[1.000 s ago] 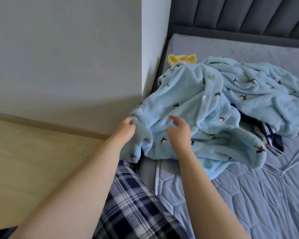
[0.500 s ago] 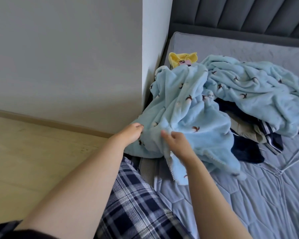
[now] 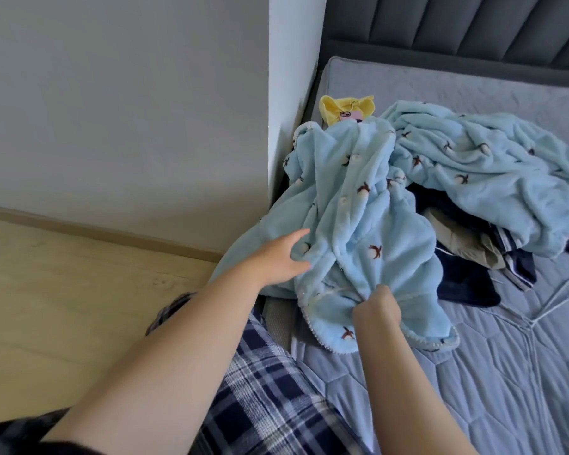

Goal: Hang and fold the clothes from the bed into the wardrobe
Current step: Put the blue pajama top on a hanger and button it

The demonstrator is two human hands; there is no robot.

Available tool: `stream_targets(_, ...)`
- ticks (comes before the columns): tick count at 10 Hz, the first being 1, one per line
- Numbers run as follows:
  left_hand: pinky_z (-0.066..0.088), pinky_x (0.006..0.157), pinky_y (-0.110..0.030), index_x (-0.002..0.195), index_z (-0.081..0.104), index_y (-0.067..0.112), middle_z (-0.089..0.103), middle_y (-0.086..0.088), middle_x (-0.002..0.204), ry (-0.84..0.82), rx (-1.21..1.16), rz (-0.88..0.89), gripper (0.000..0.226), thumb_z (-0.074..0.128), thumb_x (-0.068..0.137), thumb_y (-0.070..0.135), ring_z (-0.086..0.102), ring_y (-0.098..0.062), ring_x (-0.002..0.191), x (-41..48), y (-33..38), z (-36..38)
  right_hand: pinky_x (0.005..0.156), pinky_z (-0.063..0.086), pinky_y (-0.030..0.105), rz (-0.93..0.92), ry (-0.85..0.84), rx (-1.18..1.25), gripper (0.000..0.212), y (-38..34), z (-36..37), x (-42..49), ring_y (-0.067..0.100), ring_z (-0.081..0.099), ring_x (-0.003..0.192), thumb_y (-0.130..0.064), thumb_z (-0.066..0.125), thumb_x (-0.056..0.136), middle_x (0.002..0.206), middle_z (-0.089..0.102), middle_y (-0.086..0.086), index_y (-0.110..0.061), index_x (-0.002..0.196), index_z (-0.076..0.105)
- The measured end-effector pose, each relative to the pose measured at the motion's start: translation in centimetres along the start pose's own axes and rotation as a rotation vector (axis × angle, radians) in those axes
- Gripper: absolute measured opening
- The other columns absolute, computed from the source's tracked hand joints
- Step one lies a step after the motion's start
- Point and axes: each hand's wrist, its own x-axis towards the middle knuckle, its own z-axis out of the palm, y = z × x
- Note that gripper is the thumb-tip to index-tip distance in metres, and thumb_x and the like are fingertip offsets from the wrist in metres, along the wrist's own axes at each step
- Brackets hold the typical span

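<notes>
R hand (image 3: pixel 376 308) pinching blue fleece garment (image 3: pixel 358 231), fingertips hidden in folds; L hand (image 3: pixel 281 257) spread on it.

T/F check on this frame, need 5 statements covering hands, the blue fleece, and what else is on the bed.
1. The right hand pinches the hem of the light blue fleece garment. True.
2. The left hand holds a hanger. False: it touches the fleece with relaxed fingers, holding nothing.
3. A yellow garment lies behind the fleece, near the wall. True.
4. The dark navy clothes lie on the floor. False: they lie on the mattress, partly under the fleece.
5. A pink phone rests on the yellow garment. True.
</notes>
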Motion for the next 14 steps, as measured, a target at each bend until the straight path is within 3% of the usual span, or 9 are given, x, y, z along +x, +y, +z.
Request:
stream_targets(1, 0.037, 0.099, -0.028, 0.148, 0.015, 0.041, 0.035, 0.002, 0.150, -0.048, 0.098, 0.059, 0.083, 0.066, 0.083, 0.037, 0.042, -0.020, 0.130, 0.1, 0.6, 1.4, 0.056, 0.012, -0.016, 0.038, -0.043, 0.154, 0.020, 0.9, -0.5, 1.2, 0.019, 0.043, 0.058, -0.014, 0.052, 0.086, 0.088, 0.053, 0.006, -0.017, 0.106, 0.049)
stream_targets(2, 0.037, 0.098, -0.030, 0.150, 0.006, 0.037, 0.029, 0.001, 0.153, -0.041, 0.196, 0.060, 0.095, 0.070, 0.080, 0.036, 0.039, -0.023, 0.133, 0.2, 1.0, 2.4, 0.031, 0.035, 0.017, -0.046, -0.041, 0.353, 0.003, -0.3, -0.3, -0.2, 0.012, 0.049, 0.046, -0.010, 0.051, 0.088, 0.070, 0.052, 0.004, -0.010, 0.089, 0.054)
stream_targets(3, 0.043, 0.093, -0.033, 0.152, 0.010, 0.028, 0.040, -0.006, 0.146, -0.017, 0.273, 0.017, 0.088, 0.066, 0.084, 0.021, 0.047, -0.028, 0.124, 0.4, 1.3, 2.8, 0.040, 0.041, 0.020, -0.365, -0.086, 0.026, 0.011, -1.2, 0.3, -0.7, 0.012, 0.051, 0.043, -0.009, 0.050, 0.084, 0.064, 0.058, 0.005, -0.006, 0.076, 0.057)
stream_targets(5, 0.041, 0.065, -0.021, 0.109, 0.065, 0.021, 0.063, 0.002, 0.090, -0.007, 0.106, 0.003, 0.038, 0.050, 0.082, 0.000, 0.056, -0.018, 0.085, -0.2, 2.1, 1.1, 0.097, 0.033, 0.038, -1.187, -0.137, -0.844, 0.042, -0.5, 1.1, -0.8, 0.033, 0.041, 0.116, -0.002, 0.063, 0.075, 0.125, 0.050, 0.011, -0.009, 0.116, 0.062)
stream_targets(7, 0.033, 0.056, -0.024, 0.094, 0.065, 0.010, 0.054, -0.002, 0.075, 0.060, 0.111, -0.004, 0.031, 0.041, 0.080, -0.004, 0.049, -0.019, 0.071, -2.1, 2.6, -0.5, 0.073, 0.035, 0.031, -1.424, -0.114, -0.570, 0.020, -1.6, 0.9, -3.3, 0.024, 0.055, 0.067, 0.010, 0.067, 0.067, 0.056, 0.058, 0.000, -0.006, 0.057, 0.061)
stream_targets(9, 0.036, 0.058, -0.012, 0.097, 0.057, 0.032, 0.060, 0.014, 0.085, 0.167, -0.195, 0.114, 0.019, 0.045, 0.089, 0.020, 0.055, 0.005, 0.073, -4.9, 3.5, -1.0, 0.044, 0.020, 0.018, -1.120, -0.607, -0.444, 0.039, -4.1, 0.8, -6.2, 0.003, 0.022, 0.049, -0.004, 0.056, 0.088, 0.050, 0.026, -0.007, -0.005, 0.056, 0.035)
stream_targets(11, 0.035, 0.065, -0.014, 0.071, 0.064, 0.030, 0.050, 0.007, 0.091, 0.326, -0.344, 0.184, 0.025, 0.053, 0.092, 0.038, 0.052, 0.002, 0.080, -6.0, 3.7, -1.1, 0.046, 0.023, 0.019, -1.142, -0.666, -0.457, 0.039, -5.6, -0.2, -8.4, 0.005, 0.025, 0.049, -0.008, 0.059, 0.088, 0.048, 0.027, 0.000, 0.003, 0.056, 0.041)
stream_targets(12, 0.044, 0.069, -0.012, 0.092, 0.069, 0.026, 0.063, 0.009, 0.096, 0.316, -0.404, 0.188, 0.016, 0.058, 0.091, 0.038, 0.060, 0.002, 0.086, -6.3, 3.6, -1.1, 0.047, 0.033, 0.019, -1.075, -0.672, -0.385, 0.019, -5.4, -0.2, -9.1, 0.006, 0.040, 0.048, -0.010, 0.064, 0.086, 0.050, 0.049, 0.014, 0.002, 0.073, 0.060)
stream_targets(14, 0.044, 0.058, -0.008, 0.083, 0.069, 0.018, 0.070, 0.006, 0.075, 0.298, -0.389, 0.143, 0.016, 0.059, 0.092, 0.027, 0.064, 0.001, 0.069, -6.2, 3.3, -1.2, 0.043, 0.031, 0.012, -1.052, -0.644, -0.376, 0.016, -4.7, 0.0, -9.0, 0.002, 0.036, 0.043, -0.012, 0.066, 0.086, 0.045, 0.047, -0.011, -0.008, 0.071, 0.064)
